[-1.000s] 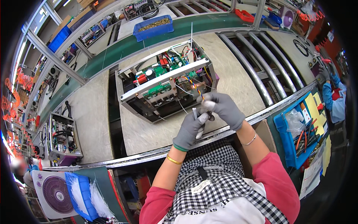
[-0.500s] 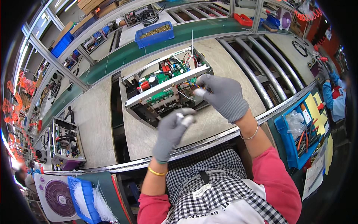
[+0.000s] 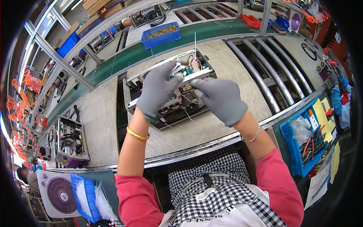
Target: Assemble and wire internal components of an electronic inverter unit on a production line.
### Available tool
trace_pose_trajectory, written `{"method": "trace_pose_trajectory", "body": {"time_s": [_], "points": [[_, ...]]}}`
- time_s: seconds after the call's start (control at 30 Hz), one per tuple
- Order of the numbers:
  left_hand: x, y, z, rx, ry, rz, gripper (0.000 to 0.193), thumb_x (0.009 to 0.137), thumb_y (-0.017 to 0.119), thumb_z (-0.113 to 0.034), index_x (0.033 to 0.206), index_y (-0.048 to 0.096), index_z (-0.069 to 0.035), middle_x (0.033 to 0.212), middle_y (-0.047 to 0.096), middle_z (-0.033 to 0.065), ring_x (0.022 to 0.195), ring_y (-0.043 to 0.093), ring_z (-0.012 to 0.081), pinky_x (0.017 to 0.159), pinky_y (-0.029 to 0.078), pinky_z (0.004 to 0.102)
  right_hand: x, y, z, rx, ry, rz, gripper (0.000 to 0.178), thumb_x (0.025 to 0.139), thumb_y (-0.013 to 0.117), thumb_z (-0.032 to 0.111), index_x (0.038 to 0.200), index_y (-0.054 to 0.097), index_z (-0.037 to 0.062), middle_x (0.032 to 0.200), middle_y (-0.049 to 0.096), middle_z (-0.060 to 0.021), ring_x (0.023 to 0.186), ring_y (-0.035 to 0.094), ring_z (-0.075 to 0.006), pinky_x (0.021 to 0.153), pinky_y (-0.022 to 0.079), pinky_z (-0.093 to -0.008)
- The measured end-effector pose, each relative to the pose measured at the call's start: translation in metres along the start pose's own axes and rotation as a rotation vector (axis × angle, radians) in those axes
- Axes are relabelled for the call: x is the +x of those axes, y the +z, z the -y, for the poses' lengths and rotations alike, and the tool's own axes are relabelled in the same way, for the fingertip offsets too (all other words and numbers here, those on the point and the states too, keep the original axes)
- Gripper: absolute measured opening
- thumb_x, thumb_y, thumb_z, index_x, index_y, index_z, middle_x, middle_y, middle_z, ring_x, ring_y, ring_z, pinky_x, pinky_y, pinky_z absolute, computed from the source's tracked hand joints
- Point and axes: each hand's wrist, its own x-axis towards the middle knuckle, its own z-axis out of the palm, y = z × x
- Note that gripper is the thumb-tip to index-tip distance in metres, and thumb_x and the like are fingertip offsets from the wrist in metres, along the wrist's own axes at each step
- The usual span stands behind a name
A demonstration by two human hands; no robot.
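Note:
An open electronic unit (image 3: 207,72) with a metal frame, a green circuit board and wires sits on the metal worktop (image 3: 242,90) in front of me. Over its middle, my left hand (image 3: 159,89) in a grey glove has thumb and fingers pinched; what lies between them cannot be made out. My right hand (image 3: 223,97), gloved alike, is closed at the front rail, with the coloured wires mostly hidden by its fingers. Thin white strips like cable ties (image 3: 188,99) hang from the unit's front, and another stands upright at its back.
A blue bin (image 3: 162,37) of brass-coloured small parts stands on the green belt (image 3: 128,56). Metal rollers (image 3: 261,72) lie to the right, beside a blue tool tray (image 3: 302,151). At left are another open unit (image 3: 71,142), a fan (image 3: 60,196) and a blue bin (image 3: 85,198) of white ties.
My left hand has risen from in front of the unit to over its board. The right hand has shifted slightly, staying by the front rail. More white strip shows below the unit's front.

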Motion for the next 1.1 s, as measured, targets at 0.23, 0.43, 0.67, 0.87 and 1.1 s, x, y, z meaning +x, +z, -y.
{"method": "trace_pose_trajectory", "body": {"time_s": [0.23, 0.43, 0.67, 0.87, 1.1], "points": [[0.011, -0.004, 0.011, -0.176, 0.114, 0.050, 0.033, 0.089, 0.061, -0.009, 0.121, 0.063, -0.002, 0.100, 0.068, 0.0060, 0.088, 0.061, 0.0121, 0.080, 0.051, 0.0272, 0.020, -0.017, 0.007, -0.170, -0.146, 0.159, 0.008, 0.085, 0.067, 0.019, 0.085, 0.067, 0.0107, 0.073, 0.067, -0.0097, 0.069, 0.068, -0.0282, 0.059, 0.052, -0.0404], [0.011, 0.000, 0.010, -0.059, 0.259, 0.086, 0.040, 0.084, 0.070, -0.016, 0.123, 0.062, -0.005, 0.103, 0.069, 0.0065, 0.091, 0.062, 0.0149, 0.084, 0.050, 0.0279, 0.031, -0.016, 0.011, -0.178, -0.154, 0.146, 0.008, 0.085, 0.067, 0.019, 0.084, 0.067, 0.0106, 0.067, 0.065, -0.0107, 0.067, 0.067, -0.0292, 0.056, 0.052, -0.0418], [0.011, 0.009, 0.005, 0.364, 0.230, 0.075, 0.052, 0.080, 0.072, -0.027, 0.129, 0.060, -0.015, 0.116, 0.066, 0.0144, 0.102, 0.065, 0.0319, 0.088, 0.051, 0.0395, 0.022, -0.025, 0.007, -0.087, -0.072, 0.123, 0.014, 0.084, 0.070, 0.022, 0.093, 0.070, 0.0115, 0.076, 0.067, -0.0099, 0.068, 0.066, -0.0286, 0.061, 0.050, -0.0375], [0.014, 0.002, 0.003, 0.186, 0.123, 0.197, 0.058, 0.076, 0.078, -0.018, 0.129, 0.059, -0.012, 0.115, 0.067, 0.0146, 0.102, 0.065, 0.0250, 0.092, 0.049, 0.0326, -0.007, -0.022, 0.001, -0.094, 0.098, 0.151, 0.015, 0.089, 0.064, 0.026, 0.090, 0.069, 0.0119, 0.071, 0.065, -0.0114, 0.067, 0.066, -0.0304, 0.059, 0.050, -0.0418], [0.016, 0.004, 0.000, 0.155, 0.158, 0.202, 0.058, 0.075, 0.076, -0.014, 0.130, 0.058, -0.013, 0.112, 0.067, 0.0145, 0.098, 0.064, 0.0213, 0.089, 0.049, 0.0317, -0.014, -0.005, -0.001, -0.032, 0.165, 0.119, 0.016, 0.090, 0.062, 0.024, 0.091, 0.069, 0.0108, 0.073, 0.066, -0.0117, 0.066, 0.065, -0.0302, 0.059, 0.049, -0.0401]]}}
